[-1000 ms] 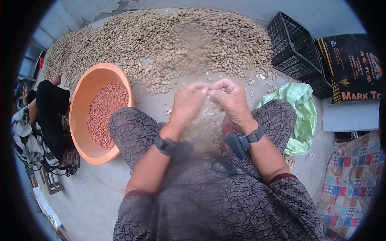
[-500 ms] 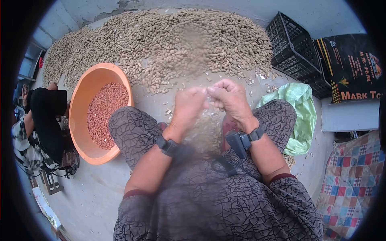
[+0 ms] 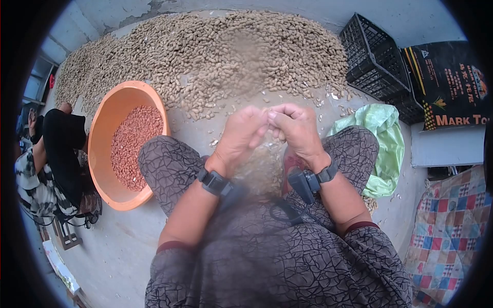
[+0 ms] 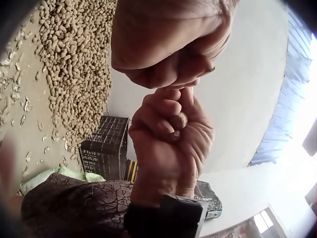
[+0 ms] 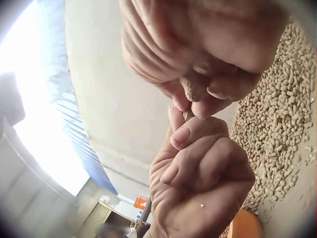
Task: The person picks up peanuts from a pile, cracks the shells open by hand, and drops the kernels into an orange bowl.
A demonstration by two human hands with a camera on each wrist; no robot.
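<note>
Orange basin (image 3: 105, 123) on the floor (image 3: 128, 241), holding red kernels (image 3: 134, 137). Black crate (image 3: 374, 57) tilted beside the wall, next to a black printed sack (image 3: 448, 84). Green bag (image 3: 382, 141) crumpled on the floor. Checked cloth (image 3: 447, 228) lower right. A second person (image 3: 51, 154) sits beyond the basin.

The head camera looks steeply down from above the seated person, with a wide fisheye view over lap, both hands and the ground ahead, out to the peanut pile (image 3: 205, 56) and the black crate (image 3: 372, 56). The left wrist camera sits very close under the left hand (image 4: 168, 42), facing the right hand (image 4: 168, 144). The right wrist camera mirrors it, looking up. All three views share the meeting fingertips and the pile.
</note>
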